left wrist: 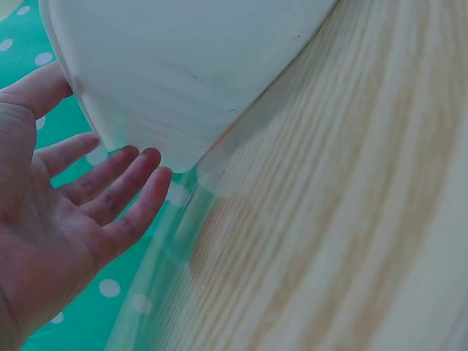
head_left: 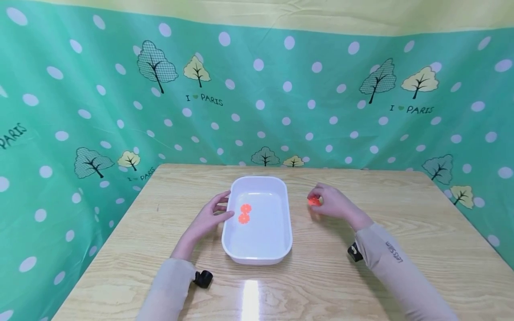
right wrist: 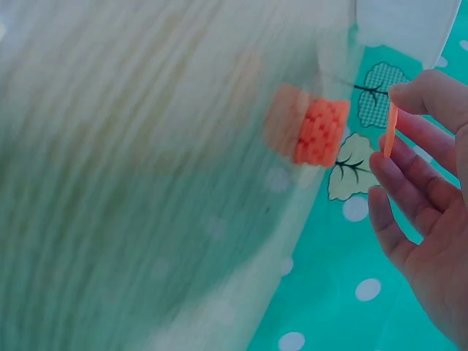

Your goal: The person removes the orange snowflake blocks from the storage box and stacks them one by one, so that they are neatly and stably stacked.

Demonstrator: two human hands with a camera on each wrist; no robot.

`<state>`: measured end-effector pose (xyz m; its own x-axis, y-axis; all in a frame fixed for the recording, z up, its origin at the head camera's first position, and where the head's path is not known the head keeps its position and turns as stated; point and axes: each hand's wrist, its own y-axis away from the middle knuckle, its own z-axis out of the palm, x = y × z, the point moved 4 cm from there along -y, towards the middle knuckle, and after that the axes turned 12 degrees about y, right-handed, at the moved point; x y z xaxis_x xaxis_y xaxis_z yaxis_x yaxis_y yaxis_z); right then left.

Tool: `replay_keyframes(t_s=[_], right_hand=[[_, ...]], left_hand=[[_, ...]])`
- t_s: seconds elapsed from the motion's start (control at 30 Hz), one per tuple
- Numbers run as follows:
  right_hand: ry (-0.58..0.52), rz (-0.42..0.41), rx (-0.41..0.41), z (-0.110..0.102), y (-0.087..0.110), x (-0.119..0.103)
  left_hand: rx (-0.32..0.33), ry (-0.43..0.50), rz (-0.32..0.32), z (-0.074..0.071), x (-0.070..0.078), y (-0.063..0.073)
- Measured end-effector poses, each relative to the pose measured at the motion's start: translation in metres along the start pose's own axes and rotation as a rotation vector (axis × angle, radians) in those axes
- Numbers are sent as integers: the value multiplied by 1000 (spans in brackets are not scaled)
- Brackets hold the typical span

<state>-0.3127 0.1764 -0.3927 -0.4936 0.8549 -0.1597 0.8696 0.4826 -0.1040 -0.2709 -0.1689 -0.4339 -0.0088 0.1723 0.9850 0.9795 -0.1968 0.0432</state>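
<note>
A white plastic tray [head_left: 267, 234] sits on the table with two orange flower-shaped pieces [head_left: 243, 218] lying inside, toward its left. My left hand [head_left: 209, 217] is at the tray's left side, thumb at the rim and the other fingers loosely extended along the outer wall. To the right of the tray, my right hand [head_left: 332, 203] pinches one thin orange flower-shaped piece [right wrist: 391, 131] on edge between thumb and fingers. Close by that hand, a stack of several orange flower-shaped pieces [right wrist: 322, 133] stands on the table.
The wooden table [head_left: 345, 285] extends around the tray on all sides. Behind it hangs a green dotted cloth [head_left: 257, 111] with tree prints. Black wrist cameras [head_left: 203, 279] are strapped below both hands.
</note>
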Motion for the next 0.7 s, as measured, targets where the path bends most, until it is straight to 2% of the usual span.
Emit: replay_keyframes(t_s=[0.33, 0.7], right_hand=[[3, 29, -23, 8, 2, 13], [-9, 4, -26, 13, 4, 15]], left_hand=[[7, 5, -8, 1, 1, 0], [0, 5, -7, 0, 1, 0]])
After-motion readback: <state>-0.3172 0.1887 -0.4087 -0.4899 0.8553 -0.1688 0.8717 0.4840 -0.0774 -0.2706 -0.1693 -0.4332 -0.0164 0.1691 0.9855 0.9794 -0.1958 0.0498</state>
